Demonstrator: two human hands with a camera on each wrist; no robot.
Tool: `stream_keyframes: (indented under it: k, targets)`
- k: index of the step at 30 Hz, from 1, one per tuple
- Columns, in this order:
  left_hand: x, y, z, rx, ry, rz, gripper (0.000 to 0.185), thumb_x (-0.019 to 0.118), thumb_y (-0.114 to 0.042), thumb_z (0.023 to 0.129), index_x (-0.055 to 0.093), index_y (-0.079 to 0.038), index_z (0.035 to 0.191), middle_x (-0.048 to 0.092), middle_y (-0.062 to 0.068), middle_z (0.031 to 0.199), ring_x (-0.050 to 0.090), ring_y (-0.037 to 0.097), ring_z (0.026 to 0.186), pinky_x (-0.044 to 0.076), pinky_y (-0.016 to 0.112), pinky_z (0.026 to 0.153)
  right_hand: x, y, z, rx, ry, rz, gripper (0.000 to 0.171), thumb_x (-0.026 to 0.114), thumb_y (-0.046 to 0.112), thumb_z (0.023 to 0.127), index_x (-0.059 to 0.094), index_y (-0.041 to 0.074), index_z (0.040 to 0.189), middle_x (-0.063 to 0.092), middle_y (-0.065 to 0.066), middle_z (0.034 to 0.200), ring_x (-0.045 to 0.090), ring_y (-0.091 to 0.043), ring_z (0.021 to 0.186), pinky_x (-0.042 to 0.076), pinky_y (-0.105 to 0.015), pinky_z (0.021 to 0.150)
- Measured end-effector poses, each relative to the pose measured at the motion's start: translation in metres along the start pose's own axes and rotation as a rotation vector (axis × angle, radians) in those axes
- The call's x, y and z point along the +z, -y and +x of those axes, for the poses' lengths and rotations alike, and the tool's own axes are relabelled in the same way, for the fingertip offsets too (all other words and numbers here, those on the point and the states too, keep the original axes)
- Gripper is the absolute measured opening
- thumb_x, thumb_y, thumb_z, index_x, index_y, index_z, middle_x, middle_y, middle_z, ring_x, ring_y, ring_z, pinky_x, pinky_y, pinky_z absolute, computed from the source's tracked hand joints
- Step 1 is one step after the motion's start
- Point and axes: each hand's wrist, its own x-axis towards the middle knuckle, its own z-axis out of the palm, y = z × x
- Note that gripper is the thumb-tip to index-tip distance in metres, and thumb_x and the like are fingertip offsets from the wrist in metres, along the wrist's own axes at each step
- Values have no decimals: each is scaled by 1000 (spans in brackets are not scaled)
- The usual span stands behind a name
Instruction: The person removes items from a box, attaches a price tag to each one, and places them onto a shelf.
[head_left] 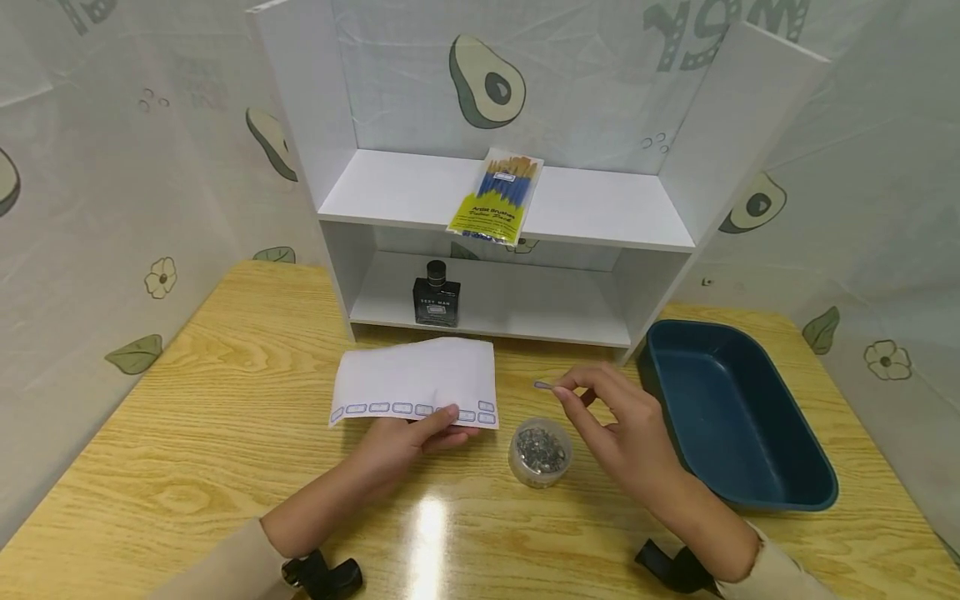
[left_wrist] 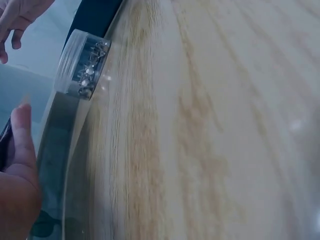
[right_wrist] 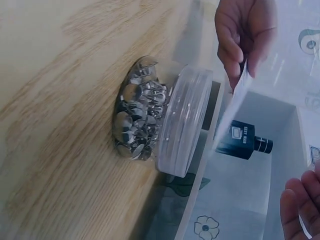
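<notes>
Nearest the lens, two sleeved forearms over the wooden desk. Left hand pinching the lower edge of a white sticker sheet, held up off the desk just in front of the white shelf unit, with a row of small blue-outlined labels along its bottom margin. Right hand raised beside it, thumb and forefinger nipped on one peeled label, remaining fingers loosely curled. Between the hands, slightly nearer, a small clear round tub of metal pins, standing on the desk and untouched. Dark blue tray just right of the right hand. On the shelf, a black bottle below and a yellow packet of brushes above. Probably almost weightless, limp and tacky on one face, that label: prone to curling or clinging to skin, best taken by its very end with fingertips only. Sheet likewise thin and floppy, better gripped at an edge clear of the labels.
</notes>
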Motion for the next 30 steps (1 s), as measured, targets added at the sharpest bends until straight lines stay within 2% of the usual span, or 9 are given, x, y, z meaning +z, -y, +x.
stream_keyframes:
  k: [1, 8, 12, 16, 23, 27, 30]
  targets:
    - [-1, 1, -1, -12, 5, -24, 41, 63, -21, 92, 54, 10, 118, 67, 23, 104, 63, 33, 103, 49, 36, 91, 0, 0, -1, 7, 3, -2, 15, 69, 3, 86, 66, 12, 98, 64, 2, 93, 58, -9, 77, 48, -16, 67]
    - [-8, 3, -3, -115, -15, -6, 44, 61, -26, 93, 55, 12, 115, 67, 24, 103, 66, 30, 99, 50, 33, 89, -2, -3, -6, 35, 17, 4, 22, 71, 0, 83, 66, 14, 99, 64, 3, 94, 58, -8, 78, 49, -20, 67]
    - [-10, 3, 0, -130, -24, -20, 44, 58, -26, 96, 53, 14, 114, 67, 24, 103, 67, 29, 96, 51, 33, 87, -2, -3, -7, 40, 25, 4, 23, 71, -1, 82, 66, 15, 99, 64, 4, 93, 59, -9, 79, 50, -20, 66]
    - [-12, 3, 2, -137, -23, -18, 50, 57, -31, 96, 53, 16, 114, 68, 22, 96, 69, 28, 90, 53, 34, 84, -3, -2, -9, 72, 44, -4, 26, 71, -3, 81, 66, 15, 99, 64, 5, 93, 60, -9, 81, 51, -18, 64]
    - [-8, 5, -3, -208, -38, -67, 64, 60, -43, 92, 51, 16, 114, 68, 14, 85, 70, 26, 82, 55, 33, 79, -2, -5, -10, 81, 62, 10, 24, 70, -3, 83, 66, 15, 98, 63, 7, 93, 59, -8, 80, 50, -15, 60]
    - [0, 10, -8, -235, 4, -41, 53, 57, -38, 95, 53, 12, 112, 67, 13, 85, 69, 27, 82, 56, 34, 77, -3, -6, -11, 127, 106, 15, 21, 69, -1, 84, 65, 15, 97, 62, 8, 93, 59, -6, 82, 51, -16, 64]
    - [6, 14, -10, -245, 28, 19, 43, 53, -31, 97, 55, 10, 108, 67, 14, 84, 70, 26, 79, 56, 34, 74, -4, -6, -14, 191, 150, 18, 18, 68, 3, 87, 65, 17, 98, 62, 10, 94, 60, -5, 84, 53, -21, 66]
